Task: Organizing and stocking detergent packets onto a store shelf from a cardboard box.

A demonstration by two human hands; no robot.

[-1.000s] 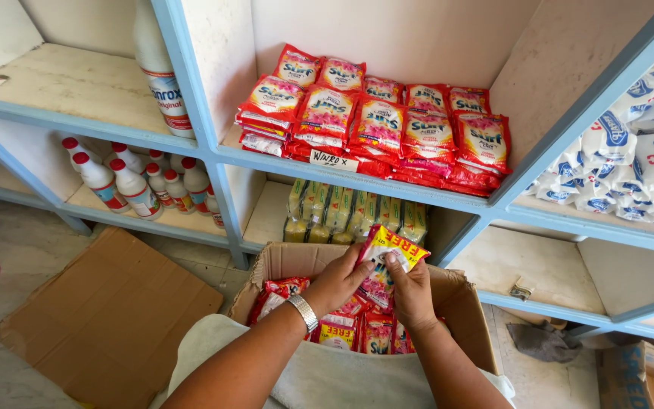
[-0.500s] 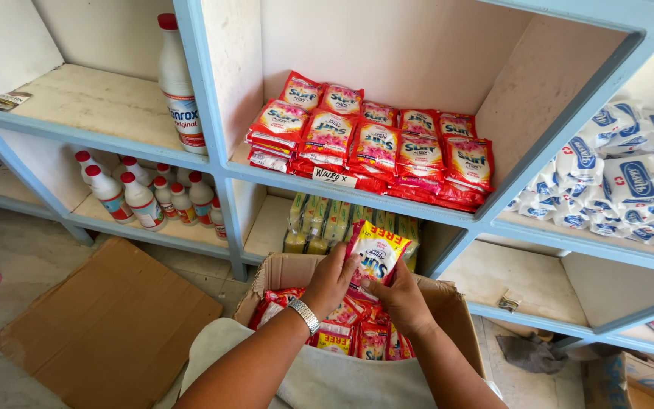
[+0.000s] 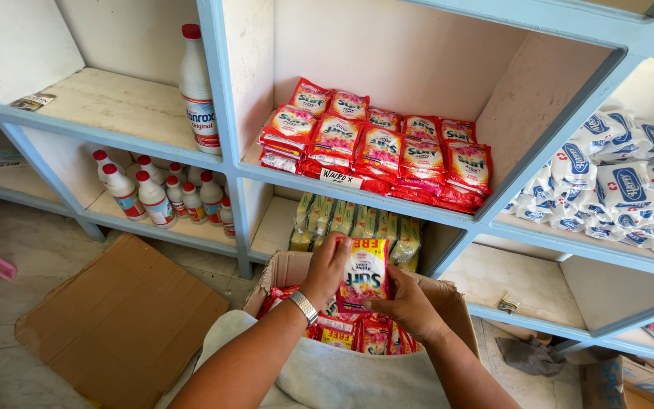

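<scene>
While both hands hold it, a red sachet (image 3: 363,277) sits upright just above the open carton (image 3: 459,318), below the shelf edge (image 3: 357,193).

L hand (image 3: 325,271) curled round sachet's left side, wrist w/ watch bent up; R hand (image 3: 410,307) cups its lower right corner, fingers closed on it. Carton rim close round both wrists; free room only upward, toward the shelf w/ red packs (image 3: 376,144). Flat cardboard (image 3: 115,318) on floor, left.

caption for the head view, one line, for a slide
Both hands, left hand and right hand, hold a red sachet stack above an open cardboard box before blue shelves.
</scene>
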